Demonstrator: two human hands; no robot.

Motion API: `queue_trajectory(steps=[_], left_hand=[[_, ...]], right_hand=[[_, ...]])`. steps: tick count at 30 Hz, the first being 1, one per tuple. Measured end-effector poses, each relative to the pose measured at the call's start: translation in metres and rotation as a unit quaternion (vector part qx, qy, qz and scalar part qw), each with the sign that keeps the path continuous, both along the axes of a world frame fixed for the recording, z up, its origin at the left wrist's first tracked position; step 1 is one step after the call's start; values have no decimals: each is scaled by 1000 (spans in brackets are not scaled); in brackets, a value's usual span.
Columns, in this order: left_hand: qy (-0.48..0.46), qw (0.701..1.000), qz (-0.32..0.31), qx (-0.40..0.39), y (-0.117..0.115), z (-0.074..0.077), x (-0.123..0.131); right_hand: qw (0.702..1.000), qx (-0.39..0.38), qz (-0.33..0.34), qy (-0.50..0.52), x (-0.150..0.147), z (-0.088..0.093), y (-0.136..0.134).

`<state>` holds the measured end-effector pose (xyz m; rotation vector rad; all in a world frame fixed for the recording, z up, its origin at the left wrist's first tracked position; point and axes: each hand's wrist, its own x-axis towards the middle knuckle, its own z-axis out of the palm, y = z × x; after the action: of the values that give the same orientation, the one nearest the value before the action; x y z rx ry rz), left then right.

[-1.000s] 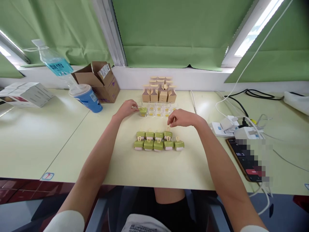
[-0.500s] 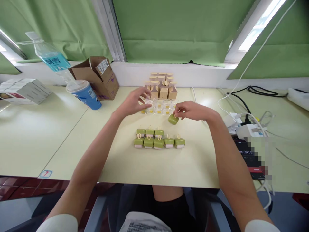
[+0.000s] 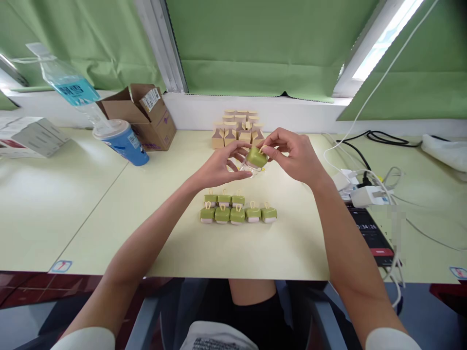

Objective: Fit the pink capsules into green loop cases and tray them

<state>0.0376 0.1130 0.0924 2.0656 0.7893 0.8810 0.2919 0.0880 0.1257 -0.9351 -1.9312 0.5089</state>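
Above the middle of the table, my right hand [image 3: 297, 153] pinches a small green case [image 3: 257, 157] by its cream loop. Around a small clear plastic container [image 3: 248, 170] curl the fingers of my left hand [image 3: 219, 167]. The green case is at the mouth of this container; how deep it sits inside, I cannot tell. Nearer to me stand two rows of similar green-topped cases [image 3: 237, 215] with pale bottoms and cream loops. Behind my hands are small open cardboard boxes [image 3: 218, 138], and the clear containers in front of them are mostly hidden.
On the left are a blue cup [image 3: 126, 146], a tilted bottle [image 3: 75, 90], a brown carton [image 3: 156, 129] and white boxes [image 3: 31, 137]. White chargers [image 3: 370, 196], cables and a phone [image 3: 368, 228] lie on the right. A window sill [image 3: 310, 114] runs behind.
My right hand has lifted the green case up and left to the clear container. My left hand has brought that container right, and both hands now meet.
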Motion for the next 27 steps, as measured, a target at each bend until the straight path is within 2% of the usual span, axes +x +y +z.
queue_trajectory(steps=[16,22,27], left_hand=[[-20,999,29,6,-5,5,1],[-45,998,31,-20,-5,6,2],[-61,997,24,-37,-2,6,2]], right_hand=[[996,63,-36,-44,-14,-7,-2],[989,124,-57,-50,-18,-13,0],[992,105,-36,-53,-17,-16,2]])
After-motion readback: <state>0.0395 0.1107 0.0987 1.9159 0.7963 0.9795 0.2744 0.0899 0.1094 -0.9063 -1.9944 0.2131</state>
